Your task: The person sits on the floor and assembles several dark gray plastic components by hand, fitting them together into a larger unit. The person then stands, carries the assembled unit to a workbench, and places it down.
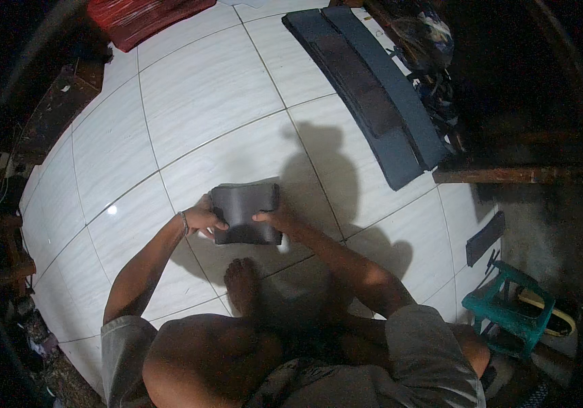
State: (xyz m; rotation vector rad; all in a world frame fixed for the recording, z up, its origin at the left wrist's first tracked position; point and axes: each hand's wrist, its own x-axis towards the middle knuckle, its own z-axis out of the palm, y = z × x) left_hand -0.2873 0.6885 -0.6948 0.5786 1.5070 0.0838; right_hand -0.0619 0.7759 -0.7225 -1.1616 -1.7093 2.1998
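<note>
Between my hands is a dark brown, roughly square leather-like piece [245, 214], slightly curved and with a soft sheen. My left hand [204, 216], with a bracelet at the wrist, grips its left edge, thumb on the top face. On the opposite edge, my right hand [278, 219] is closed the same way, its thumb pressed on the face and the other fingers hidden beneath. The piece is held in front of my bare foot [242, 285]; a pale edge shows along its far and near sides.
Long dark grey strips [373, 102] lie on the white tiled floor [203, 88] at the far right, with dark brown pieces on top. A green plastic stool [509, 306] stands at the right near a small dark panel [485, 238]. Red plastic wrapping [145, 20] sits at the far left.
</note>
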